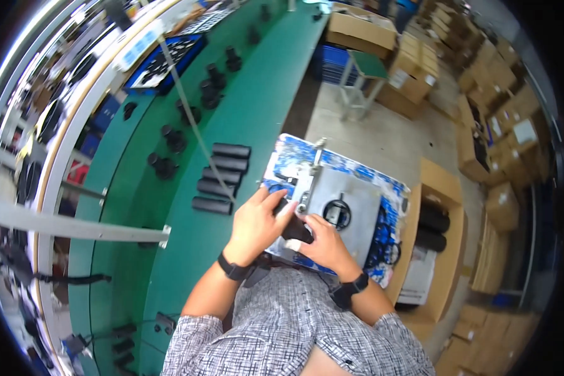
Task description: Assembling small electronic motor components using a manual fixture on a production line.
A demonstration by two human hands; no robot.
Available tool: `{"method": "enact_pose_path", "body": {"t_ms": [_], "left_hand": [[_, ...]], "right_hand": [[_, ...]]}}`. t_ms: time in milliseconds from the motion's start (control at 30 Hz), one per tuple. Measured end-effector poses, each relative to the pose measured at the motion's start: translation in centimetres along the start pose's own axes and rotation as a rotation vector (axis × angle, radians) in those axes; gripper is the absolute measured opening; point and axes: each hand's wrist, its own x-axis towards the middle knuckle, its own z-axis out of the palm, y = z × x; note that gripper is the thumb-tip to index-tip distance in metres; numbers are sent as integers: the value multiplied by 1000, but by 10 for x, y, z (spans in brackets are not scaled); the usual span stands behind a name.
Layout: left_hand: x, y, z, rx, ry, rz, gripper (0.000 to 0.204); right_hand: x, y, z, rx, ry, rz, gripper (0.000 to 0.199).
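A black part, seemingly cylindrical (pixel 299 232), is held between my two hands, and the fingers hide much of it. My left hand (pixel 257 220) is closed around its upper end, fingers bent over it. My right hand (pixel 327 245) grips the lower end, thumb and fingers pressed on it. Both hands are over the near left edge of a grey metal plate (pixel 358 188). Beside my fingers stands a metal clamp fixture (pixel 307 185). A black ring-shaped part (pixel 337 214) is set in the plate, right of my hands. The plate lies on a worn blue-and-white work surface (pixel 357 161).
Several black cylinders (pixel 221 177) lie in a row on the green bench (pixel 257 94) at left. Black flanged parts (pixel 174 139) stand along the bench's channel. An open carton (pixel 429 244) with black cylinders stands at right. Dark loops (pixel 382 247) lie beside the plate. Farther back are a stool (pixel 368 64) and stacked cartons.
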Motion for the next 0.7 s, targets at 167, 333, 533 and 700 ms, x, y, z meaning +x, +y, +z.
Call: {"method": "enact_pose_path", "body": {"t_ms": [167, 333, 533, 700], "left_hand": [[30, 58, 49, 93, -75, 161, 46], [5, -34, 144, -362, -220, -55, 36], [-45, -82, 179, -189, -264, 156, 24], [-43, -82, 177, -221, -246, 144, 24]], "right_hand": [[-17, 46, -28, 36, 232, 179, 45], [-55, 161, -50, 946, 590, 470, 40], [-49, 174, -34, 730, 719, 366, 33], [-39, 153, -20, 179, 605, 263, 40]]}}
